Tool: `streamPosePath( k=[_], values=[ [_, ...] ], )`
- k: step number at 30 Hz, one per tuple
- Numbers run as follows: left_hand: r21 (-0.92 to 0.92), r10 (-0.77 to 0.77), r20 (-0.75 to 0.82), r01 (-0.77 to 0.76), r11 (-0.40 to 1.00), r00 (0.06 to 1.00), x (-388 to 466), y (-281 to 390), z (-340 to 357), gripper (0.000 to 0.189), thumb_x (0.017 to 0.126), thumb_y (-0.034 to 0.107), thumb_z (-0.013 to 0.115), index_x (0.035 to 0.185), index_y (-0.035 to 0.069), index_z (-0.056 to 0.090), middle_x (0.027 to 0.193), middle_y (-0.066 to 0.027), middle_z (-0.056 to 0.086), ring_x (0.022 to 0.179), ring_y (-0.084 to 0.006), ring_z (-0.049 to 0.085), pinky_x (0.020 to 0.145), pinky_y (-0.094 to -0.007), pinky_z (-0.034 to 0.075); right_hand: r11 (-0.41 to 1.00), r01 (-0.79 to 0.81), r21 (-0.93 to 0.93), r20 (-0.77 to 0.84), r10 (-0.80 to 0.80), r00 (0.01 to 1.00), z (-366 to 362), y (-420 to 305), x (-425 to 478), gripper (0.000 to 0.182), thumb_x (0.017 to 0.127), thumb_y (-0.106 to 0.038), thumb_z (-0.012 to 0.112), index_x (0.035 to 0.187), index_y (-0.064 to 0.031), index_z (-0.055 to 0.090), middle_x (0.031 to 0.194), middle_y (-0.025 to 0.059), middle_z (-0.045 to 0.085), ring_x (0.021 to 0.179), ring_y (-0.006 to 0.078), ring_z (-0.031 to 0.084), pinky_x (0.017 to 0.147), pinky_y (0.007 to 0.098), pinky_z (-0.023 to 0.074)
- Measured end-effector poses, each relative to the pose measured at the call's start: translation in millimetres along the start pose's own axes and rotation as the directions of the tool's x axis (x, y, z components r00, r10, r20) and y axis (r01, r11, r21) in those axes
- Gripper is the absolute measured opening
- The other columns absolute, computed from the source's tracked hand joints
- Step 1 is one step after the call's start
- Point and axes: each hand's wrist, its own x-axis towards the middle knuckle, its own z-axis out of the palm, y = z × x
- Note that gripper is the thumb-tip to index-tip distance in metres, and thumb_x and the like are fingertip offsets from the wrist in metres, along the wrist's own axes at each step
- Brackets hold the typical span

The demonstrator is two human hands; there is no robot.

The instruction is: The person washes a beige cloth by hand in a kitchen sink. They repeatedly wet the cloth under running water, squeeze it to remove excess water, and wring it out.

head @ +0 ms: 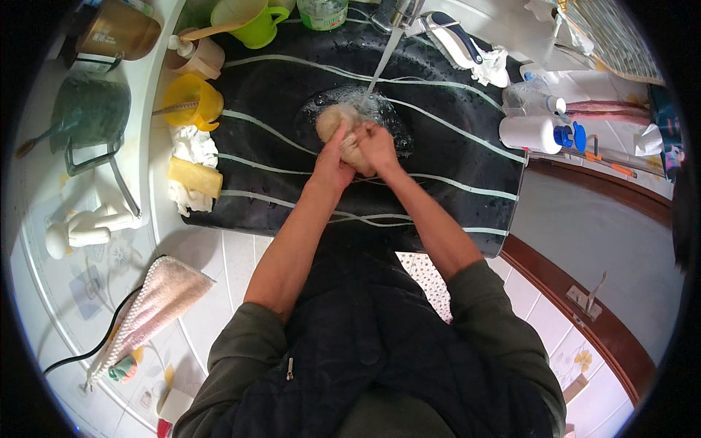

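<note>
My left hand [332,163] and my right hand [378,144] both grip a bunched, wet beige cloth [356,156]. One rounded end of the cloth bulges out past the left thumb. Under it is the basin of a black washstand [460,164] with pale wavy stripes. A stream of water [384,60] runs from the metal faucet [404,13] and splashes just beyond the cloth. Shallow water ripples around it. The fingers of my right hand are curled into the fabric, and its underside is hidden.
Along the left edge sit a yellow cup [189,104], a yellow sponge [195,177], white cloth [193,143] and a green mug [249,22]. A scrub brush [453,39] lies behind the basin. A white bottle [528,134] lies at the right, near a brown-framed door [547,263].
</note>
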Motion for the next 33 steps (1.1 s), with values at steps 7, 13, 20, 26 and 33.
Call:
streamPosePath(
  k=[7, 13, 20, 26, 33],
  values=[
    [0.028, -0.086, 0.45, 0.082, 0.996, 0.889, 4.7, 16.2, -31.9, 0.034, 0.092, 0.035, 0.052, 0.114, 0.01, 0.055, 0.112, -0.0104, 0.06, 0.102, -0.0225, 0.058, 0.09, -0.0352, 0.046, 0.785, 0.612, -0.092, -0.051, -0.618, 0.785, -14.1, -79.8, -63.2, 0.019, 0.08, -0.021, 0.059, 0.078, -0.0024, 0.059, 0.075, 0.0214, 0.06, 0.07, 0.0388, 0.061, 0.062, 0.0438, 0.0493],
    [-0.026, -0.137, -0.061, 0.135, 0.99, 0.989, 4.7, -5.3, -5.7, 0.034, 0.095, 0.027, 0.045, 0.123, 0.008, 0.05, 0.115, -0.0092, 0.059, 0.107, -0.0242, 0.056, 0.094, -0.0434, 0.045, 0.962, 0.047, -0.268, -0.206, -0.105, 0.973, 8.6, -26.3, 15.3, 0.029, 0.087, -0.031, 0.05, 0.08, -0.0058, 0.063, 0.077, 0.0215, 0.063, 0.075, 0.0398, 0.062, 0.069, 0.049, 0.0488],
    [0.03, -0.07, -0.106, 0.073, 0.997, 0.992, -11.6, -7.8, 5.3, 0.047, 0.091, 0.028, 0.056, 0.132, 0.009, 0.042, 0.133, -0.0098, 0.045, 0.12, -0.0238, 0.046, 0.101, -0.0434, 0.039, 0.945, 0.025, -0.327, -0.376, -0.154, 0.914, 2.4, 14.4, 36.3, 0.037, 0.09, -0.033, 0.047, 0.081, -0.0005, 0.062, 0.081, 0.0238, 0.064, 0.077, 0.0385, 0.063, 0.07, 0.0487, 0.0495],
    [-0.007, -0.023, -0.024, 0.023, 1.0, 0.999, -1.6, 6.2, -2.2, 0.047, 0.087, 0.032, 0.062, 0.126, 0.009, 0.048, 0.12, -0.0094, 0.056, 0.114, -0.0259, 0.052, 0.097, -0.0444, 0.042, 0.998, -0.037, 0.044, 0.069, 0.034, 0.997, 7.5, 7.2, 4.4, 0.032, 0.085, -0.033, 0.053, 0.092, -0.0054, 0.065, 0.087, 0.02, 0.065, 0.082, 0.038, 0.063, 0.072, 0.0447, 0.0501],
    [0.094, -0.046, 0.339, 0.015, 0.995, 0.94, 19.4, 15.8, -49.0, 0.035, 0.093, 0.034, 0.052, 0.117, 0.008, 0.052, 0.104, -0.0097, 0.059, 0.09, -0.0235, 0.056, 0.084, -0.0388, 0.048, 0.902, 0.429, -0.042, -0.084, -0.431, 0.898, 11.1, -72.5, -55.8, 0.019, 0.082, -0.022, 0.056, 0.081, -0.0033, 0.062, 0.074, 0.0202, 0.061, 0.071, 0.0385, 0.06, 0.066, 0.0459, 0.0471]
  ],
)
